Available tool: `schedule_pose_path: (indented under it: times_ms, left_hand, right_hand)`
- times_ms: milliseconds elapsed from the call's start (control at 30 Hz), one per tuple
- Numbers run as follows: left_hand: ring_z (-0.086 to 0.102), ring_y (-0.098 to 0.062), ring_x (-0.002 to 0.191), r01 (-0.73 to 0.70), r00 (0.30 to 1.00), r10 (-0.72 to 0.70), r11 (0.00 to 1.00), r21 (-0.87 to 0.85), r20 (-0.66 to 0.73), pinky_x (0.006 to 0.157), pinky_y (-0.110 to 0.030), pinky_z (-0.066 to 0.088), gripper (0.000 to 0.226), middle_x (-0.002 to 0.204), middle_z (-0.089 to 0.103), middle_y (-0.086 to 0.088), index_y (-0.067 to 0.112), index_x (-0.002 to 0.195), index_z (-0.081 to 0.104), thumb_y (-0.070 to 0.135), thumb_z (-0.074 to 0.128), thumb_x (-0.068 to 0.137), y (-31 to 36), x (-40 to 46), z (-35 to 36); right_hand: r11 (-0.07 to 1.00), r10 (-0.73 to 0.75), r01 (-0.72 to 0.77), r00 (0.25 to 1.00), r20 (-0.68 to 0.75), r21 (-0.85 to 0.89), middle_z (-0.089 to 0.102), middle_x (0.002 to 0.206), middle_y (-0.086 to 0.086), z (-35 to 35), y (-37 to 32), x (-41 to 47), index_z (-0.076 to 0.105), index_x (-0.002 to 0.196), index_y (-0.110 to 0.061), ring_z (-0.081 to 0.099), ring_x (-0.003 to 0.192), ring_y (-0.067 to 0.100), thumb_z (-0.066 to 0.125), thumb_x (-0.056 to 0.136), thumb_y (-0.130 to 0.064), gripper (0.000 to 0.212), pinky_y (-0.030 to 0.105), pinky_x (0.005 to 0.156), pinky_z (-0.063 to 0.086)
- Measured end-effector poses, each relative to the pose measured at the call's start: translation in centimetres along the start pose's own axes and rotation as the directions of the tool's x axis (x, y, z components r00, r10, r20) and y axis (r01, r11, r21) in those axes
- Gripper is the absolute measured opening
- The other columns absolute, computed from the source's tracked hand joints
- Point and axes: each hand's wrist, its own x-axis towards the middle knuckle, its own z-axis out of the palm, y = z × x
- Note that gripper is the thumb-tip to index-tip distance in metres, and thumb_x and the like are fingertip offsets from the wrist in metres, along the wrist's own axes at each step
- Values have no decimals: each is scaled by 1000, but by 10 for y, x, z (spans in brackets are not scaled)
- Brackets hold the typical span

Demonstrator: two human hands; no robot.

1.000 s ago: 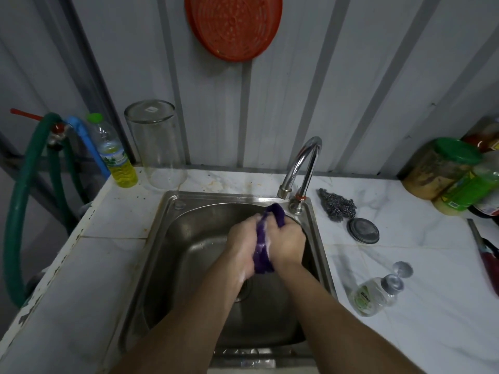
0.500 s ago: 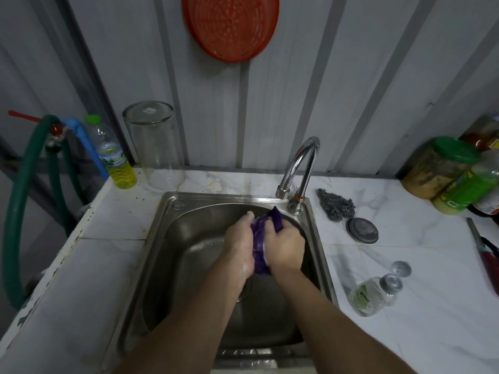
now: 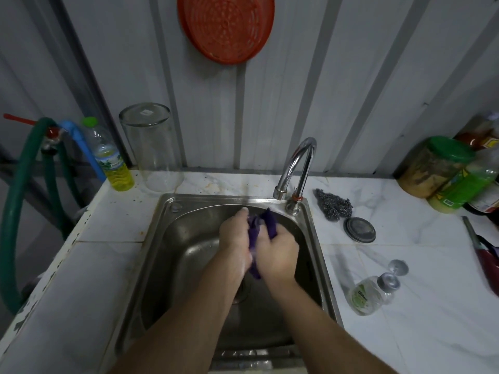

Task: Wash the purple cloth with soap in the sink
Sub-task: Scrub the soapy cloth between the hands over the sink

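We hold the purple cloth (image 3: 266,222) over the middle of the sink (image 3: 189,238). Our left hand (image 3: 234,234) and our right hand (image 3: 279,248) press against each other with the cloth bunched up between them. Each grip is closed tight on the cloth. One end pokes up at 12 o'clock from our hands, and one end hangs down at 6 o'clock.

We think this is the rubbing part of the wash. Here is what could go wrong.

The cloth looks wet and may be soapy. If it is slippery, it could slide out and drop near the drain (image 3: 241,288) below our hands.

We see no water coming from the tap (image 3: 297,163), which stands at 12 o'clock from our hands. If we forget to rinse, soap may stay in the cloth.

The soap bottle (image 3: 371,294) lies on its side on the worktop (image 3: 405,306) at 4 o'clock, and its cap (image 3: 398,267) is off, just beside it. Soap could leak out. A bump from our right arm could push the bottle away.

If we rub too fast, suds may splash onto the worktop.
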Motion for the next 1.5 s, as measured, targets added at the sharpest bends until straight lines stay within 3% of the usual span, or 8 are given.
schedule_pose_path:
  times_ms: [200, 333, 533, 767, 1000, 1167, 1367, 1500]
  left_hand:
    - [58, -14, 34, 147, 986, -144, 989, -35, 84, 39, -16, 45, 49, 38, 56, -7, 4, 64, 54, 28, 41, 105, -10, 2, -19]
    - [71, -26, 71, 74, 988, -80, 996, 54, 134, 75, -37, 58, 36, 70, 74, -9, 11, 81, 76, 40, 58, 94, -14, -8, -3]
    - [57, -11, 39, 148, 970, -105, 971, -188, 220, 45, -20, 49, 49, 45, 58, -1, 11, 58, 61, 42, 50, 94, -7, 9, -25]
    - [69, -21, 59, 54, 995, -52, 998, -21, 85, 66, -32, 55, 34, 62, 70, -4, 13, 73, 72, 38, 60, 93, -4, 6, -2]
    - [56, -10, 41, 9, 985, -15, 999, 31, 175, 47, -19, 46, 38, 50, 66, -1, 22, 62, 57, 38, 48, 95, -1, 10, -26]
    - [70, -21, 54, 70, 992, -69, 998, -7, 105, 59, -29, 54, 37, 61, 72, -6, 11, 72, 74, 38, 60, 93, -6, 3, 0]
    - [65, -5, 48, 24, 994, -16, 997, -73, 108, 52, -21, 53, 22, 54, 68, 6, 22, 86, 57, 37, 48, 98, -13, 13, -31]
    - [66, -14, 45, 75, 991, -82, 995, 70, 103, 51, -21, 54, 45, 53, 70, -3, 7, 64, 69, 38, 56, 93, -19, 5, -13]
  right_hand:
    - [999, -52, 52, 999, 5, -5, 70, 63, -2, 10, -5, -10, 72, 80, -22, 68, 64, 19, 55, 82, -58, 39, 32, 62, 55]
    - [988, 146, -144, 989, 36, -52, 73, 75, 4, -6, -3, 26, 71, 82, -17, 71, 74, 25, 57, 96, -43, 33, 35, 74, 58]
    - [973, -220, 222, 975, 45, -67, 67, 67, -3, 16, -7, -36, 69, 80, -23, 66, 64, 18, 52, 79, -62, 43, 34, 59, 54]
    - [983, 182, -183, 982, 50, 6, 71, 71, 0, 0, -11, 21, 69, 78, -21, 69, 72, 22, 59, 94, -44, 30, 30, 67, 54]
    - [985, -166, 168, 985, 50, -38, 68, 65, -2, 17, -8, -32, 68, 79, -23, 66, 63, 19, 52, 77, -63, 43, 34, 58, 52]
    - [990, 142, -142, 989, 30, -23, 69, 68, -4, -4, -13, 23, 72, 83, -19, 67, 68, 19, 58, 94, -45, 32, 23, 56, 44]
    - [986, -156, 159, 985, 81, -45, 69, 65, -2, 15, -8, -31, 69, 80, -22, 67, 64, 20, 51, 77, -64, 45, 35, 58, 54]
    - [995, 101, -100, 994, 51, -28, 73, 73, 3, 0, -14, 13, 72, 84, -18, 71, 73, 25, 56, 89, -50, 37, 39, 72, 59]
